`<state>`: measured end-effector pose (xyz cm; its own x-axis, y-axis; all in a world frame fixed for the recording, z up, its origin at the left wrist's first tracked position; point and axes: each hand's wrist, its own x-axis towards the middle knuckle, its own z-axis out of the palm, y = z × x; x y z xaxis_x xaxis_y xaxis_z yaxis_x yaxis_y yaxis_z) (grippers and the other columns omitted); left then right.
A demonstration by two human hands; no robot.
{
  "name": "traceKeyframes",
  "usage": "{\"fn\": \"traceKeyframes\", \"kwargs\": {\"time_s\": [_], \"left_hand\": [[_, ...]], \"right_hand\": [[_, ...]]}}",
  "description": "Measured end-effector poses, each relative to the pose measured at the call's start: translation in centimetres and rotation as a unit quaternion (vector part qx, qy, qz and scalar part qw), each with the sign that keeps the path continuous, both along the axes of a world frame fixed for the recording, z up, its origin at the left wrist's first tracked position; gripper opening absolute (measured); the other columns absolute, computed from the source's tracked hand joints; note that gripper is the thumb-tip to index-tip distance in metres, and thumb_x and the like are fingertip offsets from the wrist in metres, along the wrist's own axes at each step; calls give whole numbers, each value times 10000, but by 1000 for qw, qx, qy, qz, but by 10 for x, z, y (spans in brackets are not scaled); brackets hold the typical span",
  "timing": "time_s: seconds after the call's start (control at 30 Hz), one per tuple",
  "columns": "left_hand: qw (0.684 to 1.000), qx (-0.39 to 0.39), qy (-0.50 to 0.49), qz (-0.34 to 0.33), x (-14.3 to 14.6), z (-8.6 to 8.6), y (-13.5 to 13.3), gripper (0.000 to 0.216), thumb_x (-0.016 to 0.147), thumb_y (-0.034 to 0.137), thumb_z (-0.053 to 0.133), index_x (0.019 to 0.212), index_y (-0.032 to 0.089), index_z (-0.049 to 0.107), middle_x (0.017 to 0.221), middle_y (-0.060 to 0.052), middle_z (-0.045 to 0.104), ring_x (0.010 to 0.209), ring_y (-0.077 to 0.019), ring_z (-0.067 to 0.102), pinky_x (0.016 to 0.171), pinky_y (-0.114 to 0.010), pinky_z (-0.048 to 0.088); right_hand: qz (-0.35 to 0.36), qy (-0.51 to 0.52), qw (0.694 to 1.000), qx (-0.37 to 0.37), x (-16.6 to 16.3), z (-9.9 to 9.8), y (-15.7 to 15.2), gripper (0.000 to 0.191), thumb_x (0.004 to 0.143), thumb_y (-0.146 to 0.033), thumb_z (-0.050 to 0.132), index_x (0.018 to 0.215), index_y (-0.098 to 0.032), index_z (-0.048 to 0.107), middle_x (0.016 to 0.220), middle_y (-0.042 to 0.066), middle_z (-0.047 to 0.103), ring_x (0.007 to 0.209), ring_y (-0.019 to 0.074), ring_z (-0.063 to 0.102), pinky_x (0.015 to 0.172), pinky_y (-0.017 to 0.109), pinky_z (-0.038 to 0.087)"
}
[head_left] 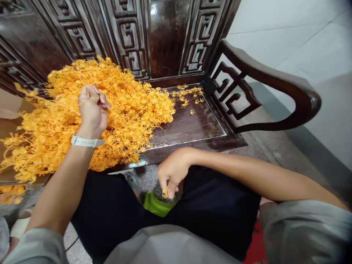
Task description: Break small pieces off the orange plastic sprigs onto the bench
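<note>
A large heap of orange, spidery artificial flower pieces (pixel 132 113) covers the left part of the wooden bench. Over this heap my left hand (pixel 93 106) is closed, its fingers curled inward; thin orange bits show at the fingers, so it appears to grip a flower piece, mostly hidden. Between my legs, my right hand (pixel 173 172) points downward and pinches a small orange flower piece (pixel 165 193) between thumb and fingers. Just beneath it is a green container (pixel 158 206) with dark, grainy-looking contents, partly covered by my hand and thigh.
Several loose flower pieces (pixel 187 96) lie apart on the bench seat (pixel 189 124). A curved dark armrest (pixel 275 80) juts out at the right, and a carved backrest (pixel 167 40) rises behind. More orange pieces (pixel 12 193) sit low at the far left.
</note>
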<state>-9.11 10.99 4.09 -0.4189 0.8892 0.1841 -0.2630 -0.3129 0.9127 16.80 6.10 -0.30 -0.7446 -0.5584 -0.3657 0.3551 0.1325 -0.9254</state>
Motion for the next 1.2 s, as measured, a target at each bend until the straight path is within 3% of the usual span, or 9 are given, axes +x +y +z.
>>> {"fn": "traceKeyframes", "kwargs": {"time_s": [0.13, 0.23, 0.3, 0.4, 0.57, 0.67, 0.8, 1.03, 1.2], "left_hand": [[996, 5, 57, -74, -8, 0, -5, 268, 1108, 190, 539, 854, 197, 627, 657, 10, 608, 565, -115, 514, 561, -275, 382], [984, -56, 73, -153, 0, -6, -11, 277, 1106, 205, 535, 860, 187, 662, 706, -21, 650, 593, -125, 541, 593, -288, 404], [971, -96, 102, -195, 2, -10, -11, 266, 1100, 216, 554, 870, 179, 682, 739, -38, 675, 627, -129, 567, 615, -289, 414], [953, -123, 157, -226, 2, -18, -7, 226, 1087, 225, 602, 894, 161, 701, 814, -58, 714, 682, -126, 591, 661, -283, 429], [935, -154, 180, -264, 14, -26, -9, 240, 1064, 309, 670, 882, 159, 716, 864, -70, 746, 717, -132, 607, 676, -274, 457], [922, -156, 155, -318, 33, -26, -20, 241, 1014, 385, 751, 896, 177, 722, 928, -79, 763, 819, -163, 671, 735, -288, 531], [923, -128, 89, -353, 64, -30, -37, 352, 950, 459, 836, 988, 222, 578, 1086, -67, 782, 916, -183, 724, 823, -323, 583], [947, -32, 198, -251, 91, -48, -52, 479, 957, 501, 825, 1043, 262, 420, 1212, -64, 721, 1176, -231, 708, 1014, -416, 585], [914, -23, 130, -384, 76, -28, -62, 504, 916, 420, 877, 1201, 259, 493, 1273, -87, 754, 1031, -254, 784, 897, -430, 664]], "right_hand": [[-195, 147, 962, -120, 34, 10, 49, 483, 747, -583, 981, 894, -159, 803, 887, 63, 778, 847, 180, 699, 823, 322, 527], [-481, 268, 790, -271, 63, 16, 80, 548, 785, -709, 848, 1080, -256, 761, 678, -43, 617, 668, 153, 562, 720, 318, 489], [-642, 269, 661, -281, 69, 15, 85, 575, 865, -698, 718, 1260, -280, 712, 702, -44, 603, 668, 162, 528, 709, 320, 480], [-755, 172, 581, -250, 59, 9, 76, 550, 908, -644, 610, 1252, -222, 690, 747, -8, 638, 642, 164, 487, 669, 328, 479], [-738, 77, 665, -86, 30, -8, 57, 339, 856, -456, 799, 1078, -217, 706, 814, 17, 659, 695, 153, 533, 653, 305, 484], [-708, 82, 701, 21, 21, -16, 49, 558, 769, -463, 937, 1199, -227, 672, 1055, 63, 710, 937, 199, 640, 801, 339, 569], [-602, 158, 782, 42, 10, -22, 30, 832, 731, -513, 984, 1413, -230, 599, 1388, 123, 665, 1121, 253, 669, 972, 432, 618], [-501, 119, 851, 98, -3, -15, 19, 480, 1014, -610, 651, 871, -153, 697, 775, 95, 685, 751, 237, 649, 825, 461, 603], [-435, 165, 864, 191, 27, 27, 37, 527, 1113, -547, 527, 775, -168, 667, 764, 69, 697, 760, 192, 626, 839, 375, 563]]}}
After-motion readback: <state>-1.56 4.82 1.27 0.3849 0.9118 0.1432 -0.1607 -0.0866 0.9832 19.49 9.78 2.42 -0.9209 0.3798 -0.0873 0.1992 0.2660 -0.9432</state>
